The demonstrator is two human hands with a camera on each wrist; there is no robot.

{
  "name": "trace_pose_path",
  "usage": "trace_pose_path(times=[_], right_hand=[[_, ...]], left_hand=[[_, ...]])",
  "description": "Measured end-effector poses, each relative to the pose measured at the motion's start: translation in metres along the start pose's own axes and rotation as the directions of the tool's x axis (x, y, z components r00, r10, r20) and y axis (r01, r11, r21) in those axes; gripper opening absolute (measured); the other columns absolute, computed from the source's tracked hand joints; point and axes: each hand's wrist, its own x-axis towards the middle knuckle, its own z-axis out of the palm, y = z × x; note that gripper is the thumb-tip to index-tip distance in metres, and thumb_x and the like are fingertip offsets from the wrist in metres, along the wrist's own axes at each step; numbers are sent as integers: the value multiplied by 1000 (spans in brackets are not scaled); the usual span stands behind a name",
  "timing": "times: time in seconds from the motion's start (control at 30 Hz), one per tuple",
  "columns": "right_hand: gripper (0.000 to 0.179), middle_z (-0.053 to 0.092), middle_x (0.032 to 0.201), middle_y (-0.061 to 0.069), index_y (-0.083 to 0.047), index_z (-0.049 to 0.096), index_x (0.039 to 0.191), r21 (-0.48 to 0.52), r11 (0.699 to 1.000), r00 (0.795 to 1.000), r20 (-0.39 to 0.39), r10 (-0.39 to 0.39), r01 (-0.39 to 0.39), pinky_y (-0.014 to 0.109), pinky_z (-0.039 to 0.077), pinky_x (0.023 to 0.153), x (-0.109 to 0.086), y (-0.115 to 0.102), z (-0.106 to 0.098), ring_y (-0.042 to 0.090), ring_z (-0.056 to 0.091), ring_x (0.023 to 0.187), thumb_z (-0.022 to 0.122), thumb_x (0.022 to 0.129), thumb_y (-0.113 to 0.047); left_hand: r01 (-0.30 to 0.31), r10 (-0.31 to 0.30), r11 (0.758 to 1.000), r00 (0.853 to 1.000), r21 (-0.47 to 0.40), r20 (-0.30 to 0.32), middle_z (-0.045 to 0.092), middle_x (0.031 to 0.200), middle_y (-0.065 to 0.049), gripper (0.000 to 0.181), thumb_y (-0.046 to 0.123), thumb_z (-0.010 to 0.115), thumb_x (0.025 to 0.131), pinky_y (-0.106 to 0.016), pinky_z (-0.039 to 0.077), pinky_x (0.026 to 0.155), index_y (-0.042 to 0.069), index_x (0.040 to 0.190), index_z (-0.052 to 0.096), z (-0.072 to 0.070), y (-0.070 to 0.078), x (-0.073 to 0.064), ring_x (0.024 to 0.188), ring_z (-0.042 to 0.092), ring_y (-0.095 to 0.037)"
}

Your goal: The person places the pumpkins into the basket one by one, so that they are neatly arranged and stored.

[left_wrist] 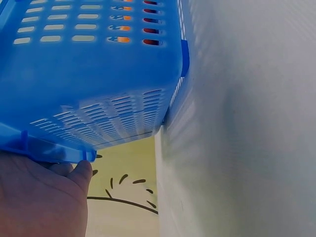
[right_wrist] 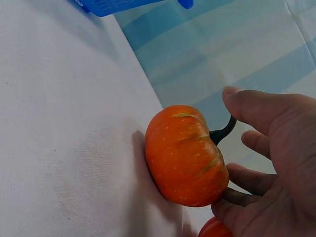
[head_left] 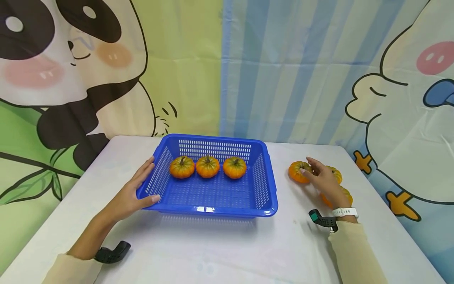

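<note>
Three small orange pumpkins sit in a row inside a blue plastic basket. My left hand rests along the basket's left side, its fingers extended on the rim and its thumb at the near corner. Right of the basket, my right hand reaches over a pumpkin standing on the table. In the right wrist view the thumb is beside its dark stem, and the fingertips are right at its lower side. Two more pumpkins lie partly hidden behind this hand and wrist.
All of this stands on a white-covered table. A cartoon-printed curtain hangs behind the table's far edge and along its sides. A dark wrist device sits on the left wrist; another and a white band are on the right.
</note>
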Motion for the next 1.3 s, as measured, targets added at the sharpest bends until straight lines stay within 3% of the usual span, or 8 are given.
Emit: trace_pose_path(times=[0.4, 0.63, 0.83, 1.07, 1.3], right_hand=[[88, 23, 155, 24, -13, 19, 157, -8, 1000, 999, 34, 29, -29, 62, 27, 107, 4, 4, 9, 48, 25, 138, 70, 89, -39], [88, 20, 157, 24, -11, 17, 157, -15, 998, 998, 7, 67, -67, 61, 25, 109, 9, 5, 15, 47, 24, 138, 71, 90, -29], [87, 21, 155, 27, -2, 15, 155, -48, 998, 999, -24, 47, -48, 59, 23, 110, 10, 6, 20, 46, 24, 139, 69, 92, -28], [86, 15, 157, 27, -2, 11, 155, -41, 992, 992, -43, 116, -118, 57, 22, 111, 10, 14, 22, 45, 17, 142, 63, 95, -33], [84, 23, 153, 31, 0, 15, 154, -52, 992, 993, -48, 112, -114, 57, 26, 110, 10, 16, 25, 46, 24, 139, 64, 94, -32]], left_hand=[[-6, 6, 1000, 1000, 17, 2, 2, 163, 0, 94, 22, 72, 85, -66, 33, 96, 10, 157, 13, 0, -1, 4, 143, 12, -44], [-1, 1, 1000, 1000, -2, 2, 2, 163, 0, 94, 23, 72, 85, -67, 33, 97, 9, 157, 13, 2, -1, 2, 143, 12, -44], [-7, 7, 1000, 1000, -1, 0, 2, 163, 0, 93, 21, 71, 85, -68, 31, 98, 7, 156, 13, 1, 0, 1, 144, 11, -43], [-4, 4, 1000, 1000, 13, 3, 2, 163, 0, 93, 23, 71, 86, -70, 28, 100, 7, 156, 14, 0, -1, 2, 145, 10, -41], [-4, 4, 1000, 1000, 13, 0, 2, 163, 0, 94, 24, 72, 85, -70, 28, 100, 7, 156, 14, -1, -1, 1, 145, 9, -41]])
